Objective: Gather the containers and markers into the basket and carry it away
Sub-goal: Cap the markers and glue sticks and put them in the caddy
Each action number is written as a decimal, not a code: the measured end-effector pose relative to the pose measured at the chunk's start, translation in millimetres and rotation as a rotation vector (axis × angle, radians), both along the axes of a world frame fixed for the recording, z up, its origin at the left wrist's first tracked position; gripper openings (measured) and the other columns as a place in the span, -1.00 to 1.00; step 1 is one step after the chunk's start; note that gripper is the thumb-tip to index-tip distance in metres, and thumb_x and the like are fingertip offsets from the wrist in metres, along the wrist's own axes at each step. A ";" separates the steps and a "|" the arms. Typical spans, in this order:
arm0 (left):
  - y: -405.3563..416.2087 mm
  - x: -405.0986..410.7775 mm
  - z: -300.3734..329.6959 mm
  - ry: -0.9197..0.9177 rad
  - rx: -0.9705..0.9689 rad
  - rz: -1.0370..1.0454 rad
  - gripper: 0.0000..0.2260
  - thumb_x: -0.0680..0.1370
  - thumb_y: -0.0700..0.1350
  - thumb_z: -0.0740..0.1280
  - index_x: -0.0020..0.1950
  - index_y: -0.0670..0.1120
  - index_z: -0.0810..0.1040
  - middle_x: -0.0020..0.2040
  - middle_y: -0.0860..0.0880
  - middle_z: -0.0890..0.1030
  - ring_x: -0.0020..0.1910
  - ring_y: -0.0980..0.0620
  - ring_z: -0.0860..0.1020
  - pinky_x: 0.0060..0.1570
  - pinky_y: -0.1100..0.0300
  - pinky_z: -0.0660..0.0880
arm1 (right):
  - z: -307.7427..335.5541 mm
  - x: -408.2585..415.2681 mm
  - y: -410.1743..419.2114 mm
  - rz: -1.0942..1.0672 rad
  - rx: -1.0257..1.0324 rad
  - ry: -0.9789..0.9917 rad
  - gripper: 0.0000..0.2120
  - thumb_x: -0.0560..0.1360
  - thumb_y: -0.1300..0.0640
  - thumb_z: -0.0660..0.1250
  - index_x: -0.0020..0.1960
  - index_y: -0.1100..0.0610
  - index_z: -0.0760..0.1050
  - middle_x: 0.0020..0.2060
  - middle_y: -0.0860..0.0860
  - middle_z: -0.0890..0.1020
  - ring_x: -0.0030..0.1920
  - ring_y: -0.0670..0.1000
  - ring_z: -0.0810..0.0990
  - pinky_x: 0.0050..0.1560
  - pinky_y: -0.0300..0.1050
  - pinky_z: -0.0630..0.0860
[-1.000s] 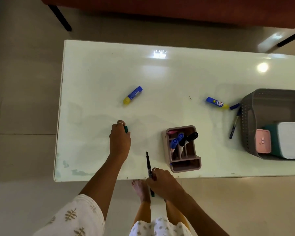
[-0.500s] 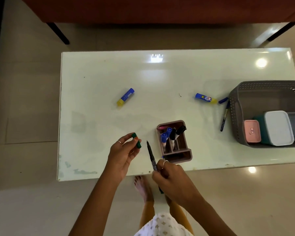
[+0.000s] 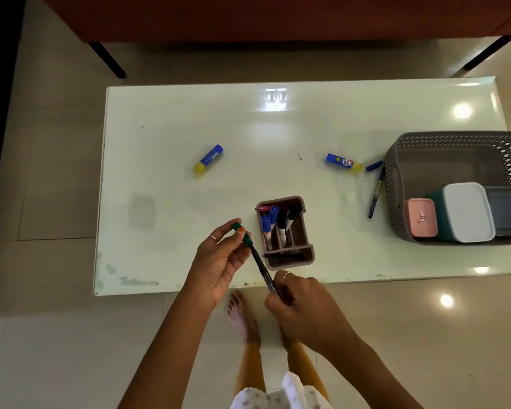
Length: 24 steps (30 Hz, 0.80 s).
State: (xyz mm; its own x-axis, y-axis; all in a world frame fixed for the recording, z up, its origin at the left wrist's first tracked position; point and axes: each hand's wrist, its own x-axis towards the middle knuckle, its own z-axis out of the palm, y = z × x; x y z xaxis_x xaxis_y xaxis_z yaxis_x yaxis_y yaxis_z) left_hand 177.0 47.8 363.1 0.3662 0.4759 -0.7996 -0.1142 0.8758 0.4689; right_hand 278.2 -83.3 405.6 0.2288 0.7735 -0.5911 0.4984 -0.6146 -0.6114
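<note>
My left hand (image 3: 219,258) pinches a green marker cap (image 3: 242,233) that meets the tip of a dark marker (image 3: 261,267); my right hand (image 3: 304,308) grips that marker's lower end. Just right of them a brown pen holder (image 3: 306,255) stands with several markers in it. At the table's right end sits a grey perforated basket (image 3: 396,184) with a pink container (image 3: 421,221), a white-lidded teal container (image 3: 468,212) and a grey container (image 3: 506,214) inside. Two blue and yellow glue sticks (image 3: 208,158) (image 3: 343,162) lie on the table. A blue pen (image 3: 375,194) and a blue cap (image 3: 374,165) lie beside the basket.
The white glossy table (image 3: 165,208) stands on a tiled floor (image 3: 48,335). A dark red piece of furniture (image 3: 263,16) on black legs sits beyond the far edge. My bare feet (image 3: 242,317) show below the near edge.
My left hand lifted the green cap from the table and brought it to the marker tip. My right hand raised the marker toward it. The view pulled back.
</note>
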 end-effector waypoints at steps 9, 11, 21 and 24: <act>-30.2 21.9 10.3 0.147 0.123 -0.067 -0.80 0.54 -0.26 0.30 0.13 -0.06 0.55 -0.27 -0.02 0.68 -0.25 0.09 0.67 -0.29 0.24 0.61 | -0.2 12.2 -21.1 -0.049 0.013 -0.097 -0.74 0.60 -0.15 0.04 0.00 0.00 0.38 -0.43 -0.16 0.38 -0.42 -0.15 0.40 -0.38 -0.38 0.27; -35.1 28.5 13.7 0.187 0.152 -0.085 -0.86 0.56 -0.24 0.29 0.07 -0.07 0.55 -0.26 -0.06 0.66 -0.26 0.06 0.66 -0.32 0.24 0.60 | -0.5 14.3 -25.3 -0.047 0.032 -0.160 -0.69 0.61 -0.16 -0.02 0.10 0.01 0.37 -0.42 -0.16 0.37 -0.42 -0.15 0.39 -0.41 -0.36 0.27; -79.9 55.9 13.2 0.432 0.356 -0.059 -0.91 0.59 -0.19 0.21 -0.04 -0.02 0.44 -0.43 0.02 0.61 -0.45 0.14 0.60 -0.36 0.19 0.55 | -3.0 9.7 -35.0 -0.048 0.053 -0.225 -0.66 0.61 -0.13 -0.02 0.19 0.05 0.34 -0.36 -0.13 0.40 -0.41 -0.10 0.38 -0.37 -0.26 0.31; -95.7 50.3 9.3 0.515 0.293 0.022 -0.93 0.58 -0.20 0.20 0.00 -0.06 0.43 -0.48 0.01 0.56 -0.50 0.09 0.52 -0.45 0.19 0.48 | -4.9 1.5 -41.3 -0.047 -0.013 -0.136 -0.66 0.62 -0.13 -0.06 0.20 0.03 0.33 -0.29 -0.12 0.44 -0.35 -0.10 0.44 -0.25 -0.19 0.49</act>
